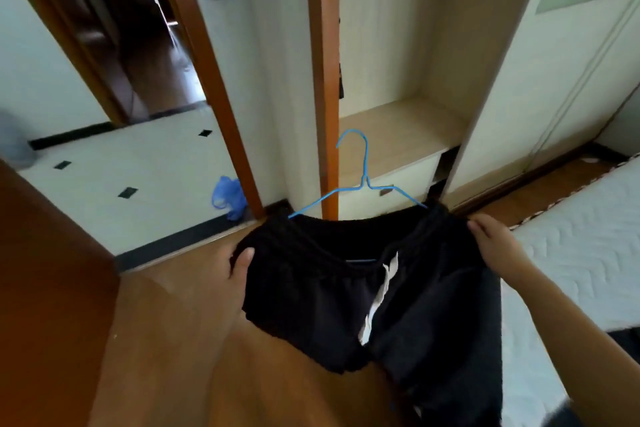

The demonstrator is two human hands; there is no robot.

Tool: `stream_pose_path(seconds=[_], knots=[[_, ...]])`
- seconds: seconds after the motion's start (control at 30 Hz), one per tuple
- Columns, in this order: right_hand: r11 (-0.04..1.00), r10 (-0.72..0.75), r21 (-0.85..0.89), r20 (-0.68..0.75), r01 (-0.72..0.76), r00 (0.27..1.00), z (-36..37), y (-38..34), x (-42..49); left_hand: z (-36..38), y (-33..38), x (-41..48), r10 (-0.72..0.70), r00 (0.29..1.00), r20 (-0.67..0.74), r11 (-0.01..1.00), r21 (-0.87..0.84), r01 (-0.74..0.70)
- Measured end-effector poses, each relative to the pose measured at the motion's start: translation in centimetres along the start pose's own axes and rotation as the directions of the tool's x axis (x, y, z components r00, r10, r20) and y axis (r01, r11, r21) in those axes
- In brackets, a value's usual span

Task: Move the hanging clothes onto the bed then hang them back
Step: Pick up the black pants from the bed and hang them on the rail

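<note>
Black shorts point(311, 291) with a white drawstring hang on a blue wire hanger point(364, 180), held out in front of me above the wooden floor. My left hand point(239, 263) grips the left end of the waistband, thumb on top. My right hand point(495, 243) grips the right end of the waistband. The hanger's hook points up toward the open wardrobe point(398, 121). The bed point(588, 239), with a white quilted mattress, lies at the right. A second dark garment seems to hang behind the shorts at the lower right.
An orange-brown wooden post point(322, 80) stands at the wardrobe's left edge. The sliding wardrobe door point(540, 80) is at the right. A blue plastic bag point(228, 196) lies on the tiled floor by the doorway. A brown door point(45, 270) is at the left.
</note>
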State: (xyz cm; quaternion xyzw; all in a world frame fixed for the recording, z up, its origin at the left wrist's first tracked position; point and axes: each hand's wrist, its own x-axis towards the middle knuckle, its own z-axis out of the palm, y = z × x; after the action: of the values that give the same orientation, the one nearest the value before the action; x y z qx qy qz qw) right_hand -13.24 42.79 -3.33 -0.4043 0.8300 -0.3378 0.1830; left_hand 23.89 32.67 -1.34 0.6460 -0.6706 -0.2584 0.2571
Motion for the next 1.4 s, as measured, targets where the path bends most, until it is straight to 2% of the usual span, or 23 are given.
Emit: stream_pose_path(seconds=[0.07,0.17,0.33,0.53,0.7,0.8,1.07,1.2,1.4], knots=[[0.998,-0.061,-0.021,0.021,0.062,0.998,-0.3,-3.3,2.5,-1.6,0.8,2.0,0.077,0.993,-0.086,0.996,-0.027,-0.080],[0.987,-0.160,-0.001,0.023,0.160,0.987,-1.1,-7.5,6.3,-3.4,3.4,5.0,0.113,0.970,-0.217,0.981,-0.133,-0.144],[0.965,-0.256,0.045,-0.033,0.258,0.966,-2.6,-13.2,12.5,-5.4,8.3,9.3,0.192,0.880,-0.434,0.960,-0.103,-0.260],[0.938,-0.332,0.058,-0.126,0.340,0.935,-5.5,-16.0,21.2,-5.2,15.0,15.2,0.250,0.817,-0.520,0.936,-0.086,-0.341],[0.935,-0.319,0.075,-0.252,0.348,0.913,-10.0,-15.7,26.7,-1.8,19.7,19.8,0.330,0.817,-0.472,0.901,-0.099,-0.422],[0.946,-0.279,0.062,-0.339,0.317,0.899,-12.1,-13.6,28.6,1.4,21.2,21.6,0.367,0.840,-0.399,0.867,-0.179,-0.464],[0.996,-0.079,-0.007,-0.454,0.085,0.887,-15.3,-7.9,30.2,9.9,25.6,24.7,0.417,0.871,-0.261,0.794,-0.362,-0.489],[0.998,0.058,0.049,-0.549,-0.037,0.834,-15.9,-5.6,29.0,13.0,27.5,27.4,0.506,0.842,-0.186,0.740,-0.407,-0.535],[0.977,0.206,0.084,-0.635,-0.198,0.745,-16.1,-4.7,28.2,16.2,29.7,31.8,0.624,0.776,-0.094,0.702,-0.367,-0.610]])
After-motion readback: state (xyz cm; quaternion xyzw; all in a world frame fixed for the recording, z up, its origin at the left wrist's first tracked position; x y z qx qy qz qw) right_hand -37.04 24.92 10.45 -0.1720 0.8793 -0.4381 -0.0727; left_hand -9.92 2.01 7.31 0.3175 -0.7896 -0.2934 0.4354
